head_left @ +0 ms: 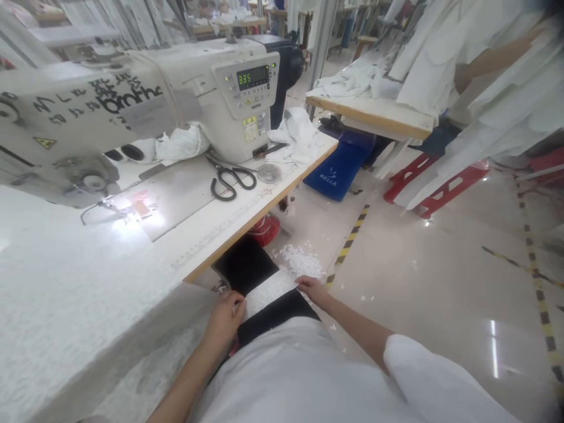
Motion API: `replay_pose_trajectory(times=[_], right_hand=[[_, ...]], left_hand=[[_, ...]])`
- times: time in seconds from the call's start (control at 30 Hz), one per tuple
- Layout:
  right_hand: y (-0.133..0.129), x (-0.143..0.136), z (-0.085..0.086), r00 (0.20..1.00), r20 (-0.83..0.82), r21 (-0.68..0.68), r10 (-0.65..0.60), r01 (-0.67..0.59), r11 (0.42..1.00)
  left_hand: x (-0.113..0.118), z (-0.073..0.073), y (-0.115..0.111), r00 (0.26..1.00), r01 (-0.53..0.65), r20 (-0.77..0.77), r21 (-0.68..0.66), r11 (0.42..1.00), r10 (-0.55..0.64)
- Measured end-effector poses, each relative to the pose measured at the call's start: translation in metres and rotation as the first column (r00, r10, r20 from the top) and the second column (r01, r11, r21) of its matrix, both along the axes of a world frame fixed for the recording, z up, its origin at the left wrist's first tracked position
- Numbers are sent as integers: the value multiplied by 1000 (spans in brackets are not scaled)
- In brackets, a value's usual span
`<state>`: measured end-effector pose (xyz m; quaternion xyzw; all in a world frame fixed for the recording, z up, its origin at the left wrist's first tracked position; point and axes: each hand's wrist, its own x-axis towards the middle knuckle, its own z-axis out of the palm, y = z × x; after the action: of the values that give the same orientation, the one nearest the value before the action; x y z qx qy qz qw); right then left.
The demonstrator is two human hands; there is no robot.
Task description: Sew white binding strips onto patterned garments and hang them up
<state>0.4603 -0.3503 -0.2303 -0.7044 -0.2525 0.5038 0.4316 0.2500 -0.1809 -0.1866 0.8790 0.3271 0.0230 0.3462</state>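
A strip of white fabric [271, 292] lies across my dark-clad lap, stretched between both hands. My left hand [225, 320] pinches its left end, close under the table edge. At the other end, my right hand [312, 289] has its fingertips closed on the strip. Beside me the sewing machine [189, 88] stands on the white table, its lamp lighting the needle area. Black-handled scissors [232, 179] rest on the table near the machine's base, with a small round clear dish [268, 173] next to them. White patterned fabric [66, 311] covers the table's near left and hangs over its edge.
Crumpled white cloth [295, 132] sits at the table's right end. White scraps [302, 260] litter the floor. A second table [370, 111] with white cloth, red stools [453, 188] and hanging white pieces [445, 64] stand right. Another person's arm [502, 56] shows among them.
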Motion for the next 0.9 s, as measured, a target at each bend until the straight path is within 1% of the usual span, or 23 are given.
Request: replay_pose_trajectory(times=[0.1, 0.17, 0.23, 0.3, 0.37, 0.4, 0.43, 0.47, 0.5, 0.53, 0.57, 0.6, 0.63, 0.67, 0.7, 0.73, 0.77, 0.8, 0.83, 0.87, 0.9], right_hand=[[-2, 15, 11, 993, 122, -52, 3, 3, 999], [-9, 35, 29, 981, 188, -79, 38, -24, 997], [-17, 55, 57, 968, 220, -98, 124, -105, 990], [-21, 70, 95, 942, 208, -95, 265, -250, 964], [-16, 72, 140, 885, 183, -74, 428, -422, 904], [-11, 67, 162, 837, 183, -56, 515, -514, 856], [-3, 60, 184, 742, 235, -45, 628, -637, 770], [7, 50, 203, 659, 291, -44, 693, -715, 698], [19, 39, 220, 583, 350, -47, 733, -771, 636], [33, 29, 234, 516, 423, -34, 745, -813, 582], [48, 18, 244, 488, 491, 8, 722, -831, 556], [63, 8, 250, 503, 548, 83, 669, -828, 555], [79, -2, 252, 565, 571, 194, 596, -798, 571], [94, -13, 251, 655, 538, 326, 530, -742, 586], [109, -24, 246, 743, 455, 449, 491, -668, 593], [121, -36, 237, 799, 346, 537, 493, -599, 594], [130, -50, 226, 813, 226, 588, 536, -553, 590], [136, -65, 212, 786, 137, 601, 604, -550, 580], [139, -81, 198, 754, 99, 568, 649, -579, 585], [138, -96, 184, 727, 35, 516, 685, -600, 611], [136, -110, 171, 747, -32, 477, 664, -572, 667]], left_hand=[[4, 10, 9, 999, 42, -6, -1, 999, -42], [7, 16, 18, 999, 40, -7, 10, 999, -40], [14, 20, 25, 1000, 12, -9, 29, 1000, -11], [21, 24, 26, 999, -32, -10, 41, 999, 32], [29, 35, 18, 998, -65, -2, 43, 997, 65], [32, 45, 10, 998, -54, 17, 25, 998, 54], [34, 57, 0, 998, -17, 54, -13, 1000, 18], [36, 72, -10, 994, 48, 100, -62, 997, -42], [37, 89, -21, 971, 169, 198, -170, 971, -134], [36, 107, -30, 939, 275, 280, -254, 927, -201], [35, 124, -37, 920, 329, 322, -323, 887, -224], [32, 139, -40, 919, 323, 345, -385, 865, -190], [28, 153, -38, 932, 262, 345, -437, 861, -109], [21, 164, -33, 940, 159, 340, -479, 863, 15], [14, 173, -24, 925, 34, 343, -509, 860, 166], [5, 180, -11, 880, -87, 358, -527, 846, 314], [-5, 185, 5, 811, -194, 383, -535, 822, 441], [-14, 188, 22, 734, -278, 416, -537, 796, 537], [-24, 189, 40, 660, -340, 452, -533, 775, 600], [-33, 188, 59, 598, -387, 481, -527, 757, 641], [-40, 186, 77, 562, -415, 496, -524, 744, 662]])
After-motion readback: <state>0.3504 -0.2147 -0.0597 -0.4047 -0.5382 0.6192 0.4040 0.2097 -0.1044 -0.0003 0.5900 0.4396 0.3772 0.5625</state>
